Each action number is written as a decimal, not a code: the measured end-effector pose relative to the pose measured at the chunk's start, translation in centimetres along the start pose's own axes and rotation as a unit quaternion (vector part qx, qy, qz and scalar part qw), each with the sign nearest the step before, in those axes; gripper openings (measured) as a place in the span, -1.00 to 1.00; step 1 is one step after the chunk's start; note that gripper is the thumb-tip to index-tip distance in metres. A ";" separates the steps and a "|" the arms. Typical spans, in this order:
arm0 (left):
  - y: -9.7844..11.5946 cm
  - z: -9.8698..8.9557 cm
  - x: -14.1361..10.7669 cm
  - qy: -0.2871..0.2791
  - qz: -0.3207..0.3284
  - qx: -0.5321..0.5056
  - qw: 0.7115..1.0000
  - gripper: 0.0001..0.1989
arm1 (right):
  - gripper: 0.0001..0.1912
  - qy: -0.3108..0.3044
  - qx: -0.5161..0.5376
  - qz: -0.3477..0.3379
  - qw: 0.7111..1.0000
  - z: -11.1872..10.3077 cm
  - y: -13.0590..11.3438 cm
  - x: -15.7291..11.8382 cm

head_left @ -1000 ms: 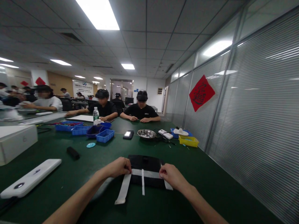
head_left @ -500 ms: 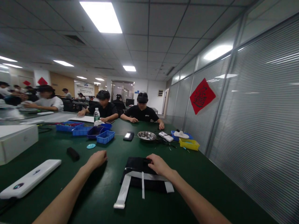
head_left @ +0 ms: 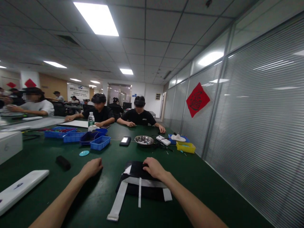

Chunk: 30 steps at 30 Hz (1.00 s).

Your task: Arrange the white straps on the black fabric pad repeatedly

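A flat black fabric piece (head_left: 133,185) with white straps lies on the green table in front of me. One longer white strap (head_left: 118,199) runs toward me and ends in a pale buckle-like tip. My right hand (head_left: 154,167) is at the fabric's far edge, its fingers curled down onto the black cloth; the fingertips are partly hidden. A white patch shows at the fabric's far left corner. To the left of the fabric, apart from it, my left hand (head_left: 93,167) rests on the table with its fingers curled in; nothing shows in it.
A black block (head_left: 63,162), a light-blue disc (head_left: 84,153) and a white device (head_left: 23,190) lie left. Farther back are blue bins (head_left: 100,143), a phone (head_left: 125,141), a metal bowl (head_left: 144,144) and a yellow bin (head_left: 186,147). Two people sit across the table.
The view has turned slightly right, so everything sits farther left. My right hand has settled on the fabric's far edge, and a white patch now shows at its far left corner.
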<state>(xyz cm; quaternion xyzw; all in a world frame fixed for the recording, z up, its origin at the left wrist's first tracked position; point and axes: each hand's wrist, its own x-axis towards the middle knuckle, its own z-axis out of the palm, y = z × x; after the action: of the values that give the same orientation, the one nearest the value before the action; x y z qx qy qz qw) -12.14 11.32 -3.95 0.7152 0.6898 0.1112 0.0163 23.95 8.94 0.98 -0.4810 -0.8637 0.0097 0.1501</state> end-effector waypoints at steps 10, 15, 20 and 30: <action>-0.1 0.6 0.2 -0.005 0.007 0.007 1.000 -0.81 | -0.68 0.100 -0.043 0.206 0.972 -5.8 10.1 -7.7; 0.2 0.5 0.1 0.000 0.003 0.002 1.000 -0.79 | -0.70 0.110 -0.085 0.340 0.930 -8.2 16.9 -13.4; 0.4 0.3 0.0 -0.005 -0.007 -0.007 1.000 -0.79 | -0.69 0.109 -0.107 0.424 0.893 -8.4 20.9 -17.2; -0.6 1.3 0.8 -0.015 0.001 -0.020 1.000 -0.78 | -0.74 0.095 -0.117 0.441 0.885 -7.2 21.4 -17.7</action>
<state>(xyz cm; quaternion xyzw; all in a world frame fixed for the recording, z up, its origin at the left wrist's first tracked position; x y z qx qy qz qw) -12.50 12.32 -5.24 0.7171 0.6863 0.1145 0.0409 52.29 4.74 -0.02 -0.8250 -0.5387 -0.0717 0.1547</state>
